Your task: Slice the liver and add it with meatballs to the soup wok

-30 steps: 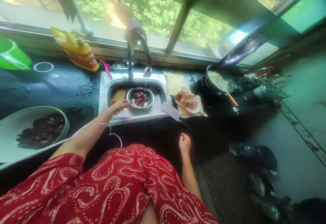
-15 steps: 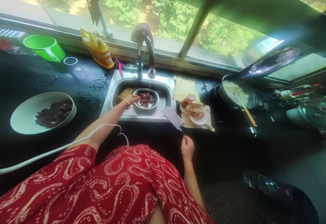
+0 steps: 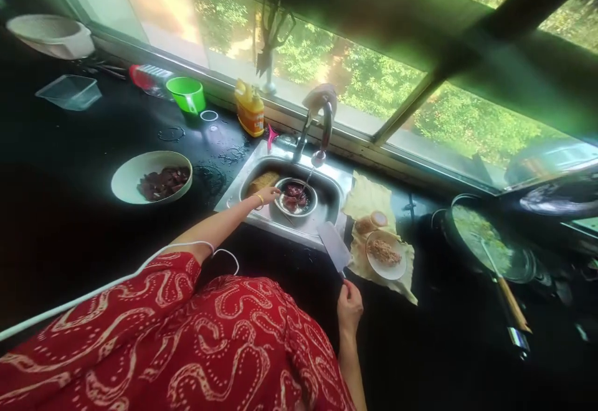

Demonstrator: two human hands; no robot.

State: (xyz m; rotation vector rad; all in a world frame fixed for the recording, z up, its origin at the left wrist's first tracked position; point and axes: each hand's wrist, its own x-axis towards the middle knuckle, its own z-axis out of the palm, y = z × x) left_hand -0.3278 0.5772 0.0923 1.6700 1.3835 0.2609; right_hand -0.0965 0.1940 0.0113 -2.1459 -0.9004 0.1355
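Steel bowl [image 3: 295, 198] touches left hand [image 3: 268, 195] fingertips at its rim; right hand [image 3: 350, 306] grips cleaver [image 3: 334, 246] handle.

A round steel bowl [image 3: 296, 197] of dark red meat sits upright in the sink [image 3: 327, 180] (under running water); a cleaver [image 3: 333, 246] lies just right.
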